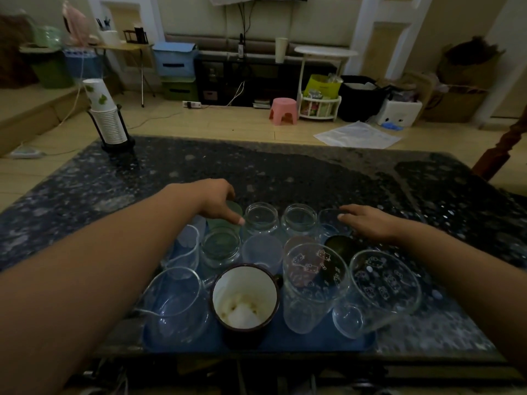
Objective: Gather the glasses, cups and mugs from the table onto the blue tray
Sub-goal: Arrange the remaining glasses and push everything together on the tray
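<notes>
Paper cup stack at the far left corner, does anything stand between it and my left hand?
Nothing visible does. Only dark table lies between the paper cup stack and the left hand, whose fingers curl over a green cup.

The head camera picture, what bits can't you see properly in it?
- Green cup, head view: the left hand covers most of it.
- Far-right glass: right hand hides its rim.
- Blue tray: cups cover nearly all of it.
- Dark cup: hidden behind the cartoon glass.
</notes>
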